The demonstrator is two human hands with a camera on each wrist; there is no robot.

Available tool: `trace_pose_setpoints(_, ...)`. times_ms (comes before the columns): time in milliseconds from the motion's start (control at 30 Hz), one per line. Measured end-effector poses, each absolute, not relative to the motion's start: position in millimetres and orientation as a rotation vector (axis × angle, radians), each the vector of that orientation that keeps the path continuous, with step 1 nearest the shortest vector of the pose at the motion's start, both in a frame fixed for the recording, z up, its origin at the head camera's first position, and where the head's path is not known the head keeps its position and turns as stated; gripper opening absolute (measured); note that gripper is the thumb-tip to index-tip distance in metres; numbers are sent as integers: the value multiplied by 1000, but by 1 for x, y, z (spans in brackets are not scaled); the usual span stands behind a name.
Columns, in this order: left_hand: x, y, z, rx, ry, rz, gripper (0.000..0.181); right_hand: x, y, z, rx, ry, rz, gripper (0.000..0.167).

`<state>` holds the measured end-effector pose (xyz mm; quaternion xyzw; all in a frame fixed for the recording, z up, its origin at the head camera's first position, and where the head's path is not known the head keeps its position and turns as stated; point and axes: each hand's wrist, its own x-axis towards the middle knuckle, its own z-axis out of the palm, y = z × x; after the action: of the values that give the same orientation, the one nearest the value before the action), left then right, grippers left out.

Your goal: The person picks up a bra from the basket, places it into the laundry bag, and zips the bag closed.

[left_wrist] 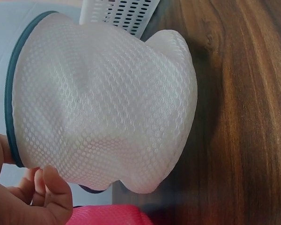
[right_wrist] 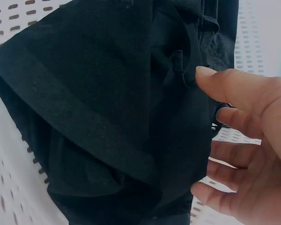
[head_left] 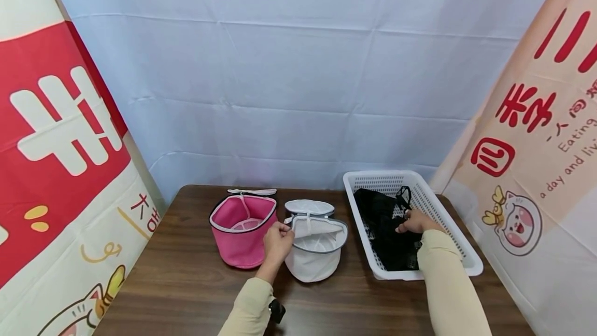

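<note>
A white mesh laundry bag (head_left: 312, 263) with a grey-edged rim stands unzipped on the table, its lid folded back behind it. My left hand (head_left: 278, 245) pinches the left side of its rim; in the left wrist view, curled fingers (left_wrist: 56, 192) meet the rim's lower end. Left of this hand stands a pink mesh laundry bag (head_left: 240, 245), also unzipped. My right hand (head_left: 417, 223) reaches into a white plastic basket (head_left: 426, 191) and holds the edge of a black garment (right_wrist: 98, 93). The thumb lies over the fabric; some fingertips are hidden at its edge.
The basket's raised rim surrounds the heaped black clothing, with a thin black strap (head_left: 404, 196) on top. The brown wooden table (head_left: 177, 284) backs onto a pale blue cloth (head_left: 289, 66). Printed curtains (head_left: 527, 170) hang on both sides.
</note>
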<state>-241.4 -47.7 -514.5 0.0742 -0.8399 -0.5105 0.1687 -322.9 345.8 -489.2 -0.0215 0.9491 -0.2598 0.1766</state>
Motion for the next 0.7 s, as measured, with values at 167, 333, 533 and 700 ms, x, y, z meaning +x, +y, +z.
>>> trace_pose_setpoints(167,-242,-47,-514,256,-2394,-1473,5,-323,348,-493,-45,2702,-718,51)
trace_pose_setpoints(333,-244,-48,-516,257,-2388,-1484,9,-324,352,-501,-38,2710,-716,32)
trace_pose_setpoints(533,-246,-51,-518,192,-2380,-1441,6,-327,353,-507,-79,2679,-815,47)
trace_pose_setpoints(700,-247,-52,-520,143,-2339,-1402,4,-328,351,-506,-163,2677,-767,50)
